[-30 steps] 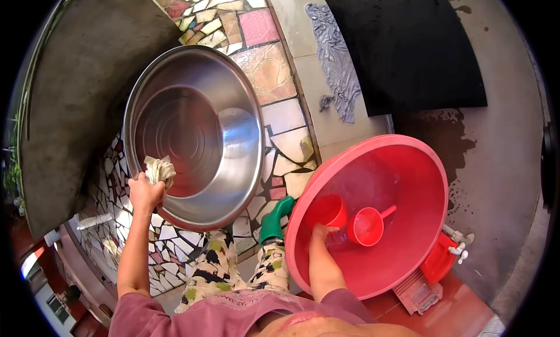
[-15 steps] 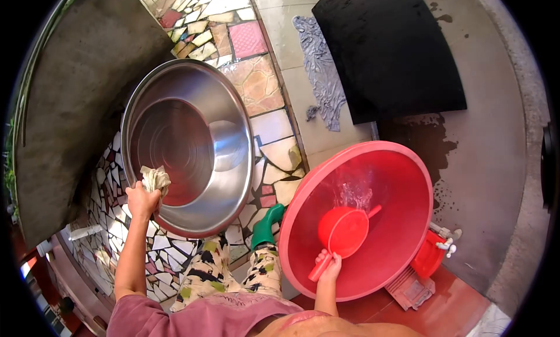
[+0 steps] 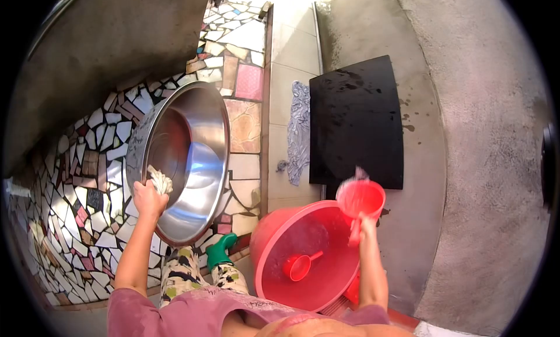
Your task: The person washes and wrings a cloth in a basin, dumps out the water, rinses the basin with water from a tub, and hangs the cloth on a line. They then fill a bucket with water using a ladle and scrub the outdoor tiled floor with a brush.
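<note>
My left hand [image 3: 150,199] is closed on a crumpled cream cloth [image 3: 160,182] at the near-left rim of a large steel basin [image 3: 211,140]. The basin looks tilted, and whether my fingers also grip its rim I cannot tell. My right hand [image 3: 366,225] grips the handle of a red dipper [image 3: 363,200], raised over the right rim of a big red tub [image 3: 262,258]. Blurred water shows at the dipper's far edge, near a black panel [image 3: 357,118]. Inside the tub lies a smaller red dipper [image 3: 298,269].
A wet, wrinkled grey cloth [image 3: 299,135] lies on pale tiles left of the black panel. Broken-tile mosaic [image 3: 87,203] covers the floor at left. A green boot [image 3: 220,250] stands between basin and tub. Concrete walls rise on the left [image 3: 116,39] and right [image 3: 484,162].
My right hand has lifted the dipper out of the red tub, toward the black panel. The smaller dipper now shows fully. The steel basin appears more tilted, and my view has shifted right.
</note>
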A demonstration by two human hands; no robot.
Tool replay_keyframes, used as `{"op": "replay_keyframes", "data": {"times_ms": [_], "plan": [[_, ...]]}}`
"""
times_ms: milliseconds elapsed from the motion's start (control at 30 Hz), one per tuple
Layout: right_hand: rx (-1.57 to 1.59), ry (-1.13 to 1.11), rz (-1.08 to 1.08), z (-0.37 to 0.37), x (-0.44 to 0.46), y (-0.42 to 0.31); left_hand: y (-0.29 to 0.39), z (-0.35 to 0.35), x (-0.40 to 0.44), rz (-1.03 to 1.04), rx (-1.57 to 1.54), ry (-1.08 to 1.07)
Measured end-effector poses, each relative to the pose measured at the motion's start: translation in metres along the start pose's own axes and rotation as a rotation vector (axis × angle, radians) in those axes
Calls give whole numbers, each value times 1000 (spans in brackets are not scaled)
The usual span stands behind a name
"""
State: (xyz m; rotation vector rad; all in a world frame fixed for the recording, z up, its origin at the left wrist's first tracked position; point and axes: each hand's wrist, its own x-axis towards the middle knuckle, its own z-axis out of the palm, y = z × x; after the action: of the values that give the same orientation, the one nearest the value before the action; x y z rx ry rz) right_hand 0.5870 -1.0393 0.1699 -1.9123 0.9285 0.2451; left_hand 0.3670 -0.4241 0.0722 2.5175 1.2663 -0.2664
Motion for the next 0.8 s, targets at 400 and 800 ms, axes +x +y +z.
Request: {"op": "replay_keyframes", "data": {"times_ms": [400,800], "plan": [[262,256,-336,33,30,-199,8,3,8,40,55,-30],[780,15,711,37,-72,269,40,15,-1,56,188,-25]]}}
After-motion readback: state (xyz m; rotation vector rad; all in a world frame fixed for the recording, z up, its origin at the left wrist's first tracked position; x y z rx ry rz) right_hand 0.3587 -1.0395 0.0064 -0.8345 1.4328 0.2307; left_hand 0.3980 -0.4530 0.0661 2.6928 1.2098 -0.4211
